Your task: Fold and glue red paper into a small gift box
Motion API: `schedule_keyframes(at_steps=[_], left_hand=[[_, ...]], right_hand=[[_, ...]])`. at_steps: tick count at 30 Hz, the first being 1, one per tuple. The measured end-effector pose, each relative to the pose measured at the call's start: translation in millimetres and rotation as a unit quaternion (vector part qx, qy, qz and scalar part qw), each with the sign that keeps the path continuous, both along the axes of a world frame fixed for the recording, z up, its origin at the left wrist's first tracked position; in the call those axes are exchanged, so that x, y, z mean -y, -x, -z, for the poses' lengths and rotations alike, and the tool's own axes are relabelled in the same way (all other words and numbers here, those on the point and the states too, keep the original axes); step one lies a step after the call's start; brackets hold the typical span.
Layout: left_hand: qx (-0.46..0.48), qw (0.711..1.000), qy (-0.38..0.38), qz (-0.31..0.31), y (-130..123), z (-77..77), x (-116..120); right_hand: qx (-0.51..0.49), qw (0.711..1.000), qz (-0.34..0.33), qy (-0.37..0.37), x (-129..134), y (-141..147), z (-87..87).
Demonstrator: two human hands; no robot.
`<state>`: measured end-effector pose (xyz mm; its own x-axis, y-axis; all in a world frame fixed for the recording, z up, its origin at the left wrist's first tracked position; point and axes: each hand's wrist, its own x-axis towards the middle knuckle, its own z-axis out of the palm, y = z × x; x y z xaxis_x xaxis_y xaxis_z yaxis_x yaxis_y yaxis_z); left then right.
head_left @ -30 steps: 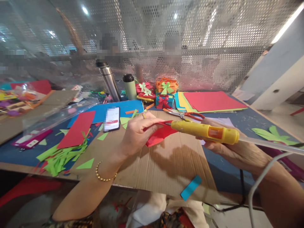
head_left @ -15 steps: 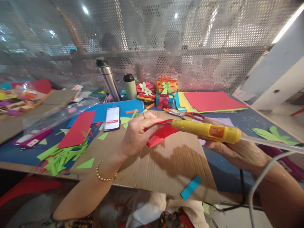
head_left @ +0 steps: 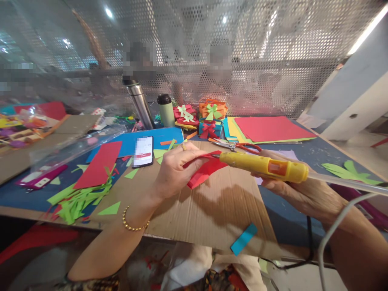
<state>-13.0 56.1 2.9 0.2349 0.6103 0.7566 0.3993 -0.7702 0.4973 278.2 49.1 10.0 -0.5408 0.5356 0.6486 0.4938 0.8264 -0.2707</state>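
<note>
Near the centre of the frame, the left hand [head_left: 174, 169] pinches a folded piece of bright red paper [head_left: 206, 171] between thumb and fingers. The pinch is at its upper left part, which seems meant to steady the fold while leaving the right side accessible. The piece is held above a flat brown corrugated cardboard sheet [head_left: 182, 218], which probably shields the dark blue tabletop [head_left: 281, 218] from glue.

Right of centre, the right hand [head_left: 306, 198] is closed around a yellow plastic glue gun [head_left: 257, 165] from its far side; most of its fingers are hidden, so whether the trigger is pressed cannot be told. The gun lies nearly level, its dark nozzle at the paper's upper edge, an angle that appears suited to reaching the fold precisely. A long translucent glue stick [head_left: 339, 182] runs from its back end towards the right edge of the frame.

A short blue paper strip [head_left: 244, 239] lies on the cardboard at lower centre right. Just beyond the gun rest scissors with red-orange handles [head_left: 251, 148], and a black smartphone with a lit screen [head_left: 145, 155] lies left of the left hand.
</note>
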Motion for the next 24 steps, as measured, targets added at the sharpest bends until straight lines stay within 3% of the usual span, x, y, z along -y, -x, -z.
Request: schedule_keyframes(at_steps=[5, 13, 17, 24], left_hand=[[0.005, 1.0, 0.016, 0.025, 0.3, -0.1, -1.5], [0.032, 0.999, 0.037, 0.012, 0.5, -0.3, -3.9], [0.08, 0.992, 0.091, 0.02, -0.4, -1.8, -5.5], [0.112, 0.98, 0.164, 0.004, 0.8, -5.4, -7.5]], right_hand=[[0.021, 1.0, 0.009, 0.0, -0.7, -2.9, 3.1], [0.003, 0.998, 0.02, 0.06, 1.0, 0.4, -4.3], [-0.028, 0.993, 0.025, 0.108, 0.7, -4.3, -3.0], [-0.073, 0.989, 0.045, 0.122, 3.0, -6.4, 1.6]])
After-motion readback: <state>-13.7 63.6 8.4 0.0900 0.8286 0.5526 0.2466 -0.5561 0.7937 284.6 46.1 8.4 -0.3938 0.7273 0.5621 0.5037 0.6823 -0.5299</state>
